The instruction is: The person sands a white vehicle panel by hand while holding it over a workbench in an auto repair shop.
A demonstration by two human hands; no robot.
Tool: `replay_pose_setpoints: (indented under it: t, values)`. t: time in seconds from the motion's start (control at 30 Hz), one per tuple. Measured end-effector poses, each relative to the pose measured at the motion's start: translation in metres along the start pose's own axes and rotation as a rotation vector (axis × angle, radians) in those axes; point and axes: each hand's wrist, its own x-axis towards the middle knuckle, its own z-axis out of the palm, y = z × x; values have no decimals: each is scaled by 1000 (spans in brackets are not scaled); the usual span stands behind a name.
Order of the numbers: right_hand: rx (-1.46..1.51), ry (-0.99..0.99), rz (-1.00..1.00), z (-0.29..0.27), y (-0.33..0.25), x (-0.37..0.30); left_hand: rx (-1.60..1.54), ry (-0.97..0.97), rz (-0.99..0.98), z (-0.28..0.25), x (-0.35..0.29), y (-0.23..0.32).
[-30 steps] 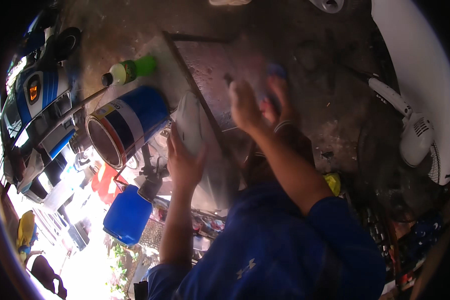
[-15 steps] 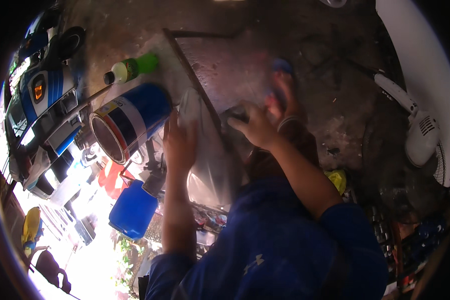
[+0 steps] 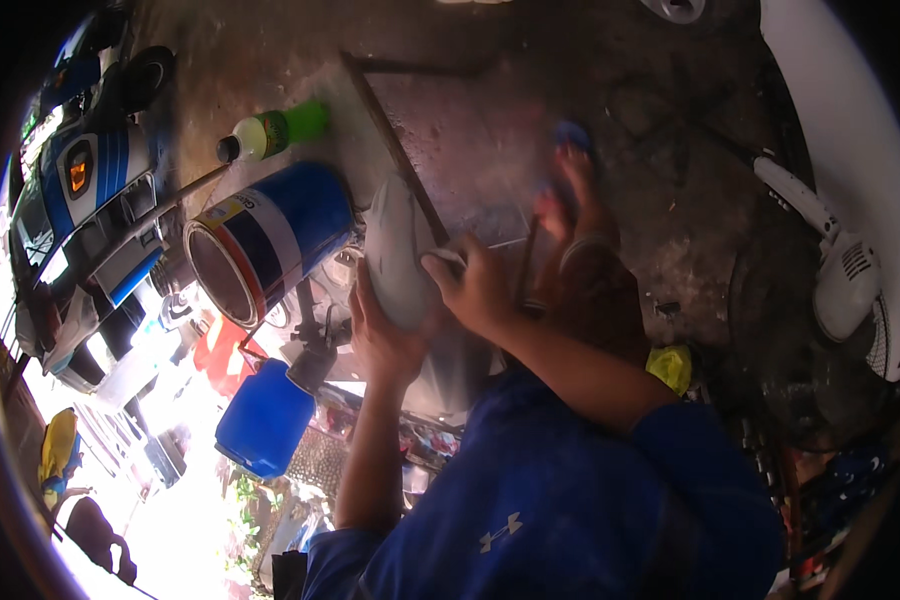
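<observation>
A smooth, pale grey curved panel (image 3: 394,245) stands in front of me, its narrow tip pointing away. My left hand (image 3: 385,338) is closed round its near left side, fingers lying along the edge. On the panel's right, my right hand (image 3: 478,288) is closed in a pinch on a small flat pale piece (image 3: 451,258), whose kind I cannot make out. This hand is close to the panel's right edge; whether it touches is unclear. Below my hands, a darker greyish surface (image 3: 448,385) is partly hidden by my arms.
Left of the panel lie a large blue-and-white paint can (image 3: 295,220), a green-and-white bottle (image 3: 273,132) and a blue container (image 3: 265,418). A long thin bar (image 3: 395,145) runs beyond the panel. White vehicle parts (image 3: 840,280) stand at right; a blue-striped motorcycle (image 3: 95,190) stands far left.
My left hand has moved right and nearer, onto the panel's side. My right hand has come left and nearer, toward the panel's right edge. The panel looks shifted and turned.
</observation>
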Motion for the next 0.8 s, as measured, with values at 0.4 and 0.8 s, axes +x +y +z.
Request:
replay_pose_setpoints:
  t: [0.4,0.8]
  values:
    - [-18,101,10,13,8,44,51,37,109,0,-3,1]
    - [-25,47,81,12,10,31,55,49,114,0,-1,2]
